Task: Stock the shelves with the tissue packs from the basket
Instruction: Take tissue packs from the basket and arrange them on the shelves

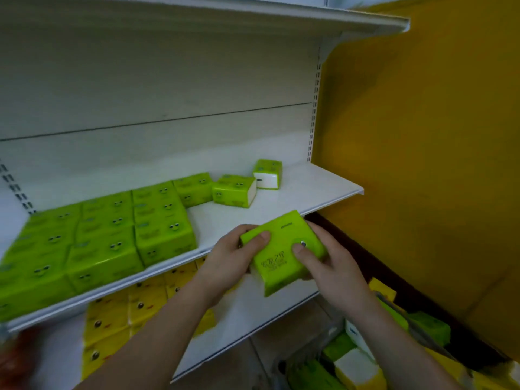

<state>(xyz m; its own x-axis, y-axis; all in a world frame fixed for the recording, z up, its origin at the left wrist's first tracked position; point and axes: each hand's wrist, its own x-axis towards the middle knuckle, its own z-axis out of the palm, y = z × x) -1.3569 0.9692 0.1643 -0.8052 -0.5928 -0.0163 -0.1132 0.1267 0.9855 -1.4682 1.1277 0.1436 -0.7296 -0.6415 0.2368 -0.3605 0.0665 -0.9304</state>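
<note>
At the near right, the basket [422, 327] holds a jumble of green and yellow tissue packs lying at mixed angles, some showing white ends. Both hands grip one green tissue pack [282, 253] in the air just in front of the middle shelf [309, 190], over its right end. The left hand [228, 258] clasps the pack's left end with the thumb pressed on top; the right hand [329, 258] closes on the right end likewise. The pack's long axis runs from near left to far right, printed face up. On the shelf, green packs [112, 235] sit in tight rows at left, with two loose ones [250, 182] farther right. Yellow packs [135, 308] fill the lower shelf [253, 313].
</note>
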